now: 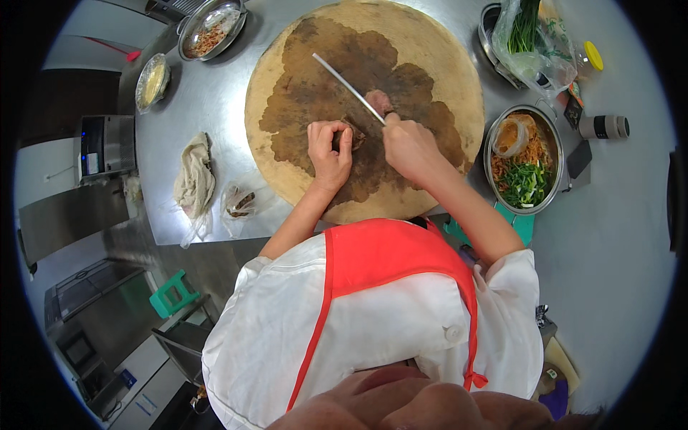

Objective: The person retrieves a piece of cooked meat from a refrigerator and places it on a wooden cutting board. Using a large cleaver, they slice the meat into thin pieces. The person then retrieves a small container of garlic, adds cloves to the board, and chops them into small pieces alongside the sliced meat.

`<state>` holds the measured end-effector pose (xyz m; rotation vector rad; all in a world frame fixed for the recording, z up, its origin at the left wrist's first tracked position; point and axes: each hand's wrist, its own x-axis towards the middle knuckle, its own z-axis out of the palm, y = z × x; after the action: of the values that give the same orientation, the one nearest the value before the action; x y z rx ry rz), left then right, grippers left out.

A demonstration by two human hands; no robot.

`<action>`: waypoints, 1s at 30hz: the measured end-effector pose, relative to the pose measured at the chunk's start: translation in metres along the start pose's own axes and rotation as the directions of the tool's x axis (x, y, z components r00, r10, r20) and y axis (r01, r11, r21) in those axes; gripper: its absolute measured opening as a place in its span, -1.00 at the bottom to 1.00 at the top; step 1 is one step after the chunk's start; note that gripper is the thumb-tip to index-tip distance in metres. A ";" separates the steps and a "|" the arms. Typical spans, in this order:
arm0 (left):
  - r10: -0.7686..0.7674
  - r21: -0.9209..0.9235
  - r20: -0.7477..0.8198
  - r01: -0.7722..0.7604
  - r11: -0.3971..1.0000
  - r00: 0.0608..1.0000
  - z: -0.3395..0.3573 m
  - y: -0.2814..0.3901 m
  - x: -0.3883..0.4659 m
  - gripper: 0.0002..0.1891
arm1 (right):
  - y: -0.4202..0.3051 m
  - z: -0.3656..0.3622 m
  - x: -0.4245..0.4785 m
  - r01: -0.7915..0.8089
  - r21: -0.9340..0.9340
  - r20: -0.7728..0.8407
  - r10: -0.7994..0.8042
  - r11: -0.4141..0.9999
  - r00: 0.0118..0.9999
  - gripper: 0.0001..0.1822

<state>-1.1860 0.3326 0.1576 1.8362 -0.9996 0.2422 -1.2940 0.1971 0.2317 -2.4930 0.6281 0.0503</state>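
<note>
On a large round wooden chopping block, stained dark in its middle, my left hand rests with bent fingers on a dark brown piece of meat. My right hand is closed around the handle of a knife, whose blade is seen as a narrow bright strip slanting to the upper left. The handle is mostly hidden in the fist. Just beyond the right hand, close beside the blade, lies a pinkish piece of meat. A gap separates the blade from my left hand.
Right of the block stand a steel pot with chopped greens and shredded food, a bag of green stalks and a grey cup. To the left are a crumpled cloth, a plastic bag, a wrapped bowl and a steel pan.
</note>
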 end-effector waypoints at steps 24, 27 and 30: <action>-0.041 0.016 0.024 0.041 0.999 0.999 0.003 -0.005 -0.005 -0.78 | 0.006 -0.052 -0.081 0.198 -0.051 0.170 -0.187 0.979 0.968 -0.92; -0.042 0.020 0.028 0.042 0.999 0.999 0.003 -0.006 -0.004 -0.79 | 0.008 -0.051 -0.079 0.194 -0.047 0.184 -0.183 0.980 0.966 -0.92; -0.066 0.007 0.046 0.066 0.998 0.997 0.003 -0.007 -0.005 -0.80 | 0.009 -0.051 -0.077 0.178 -0.010 0.224 -0.172 0.984 0.959 -0.92</action>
<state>-1.1850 0.3340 0.1492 1.8838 -0.9691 0.1637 -1.3712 0.1961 0.2830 -2.5145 0.3141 0.2705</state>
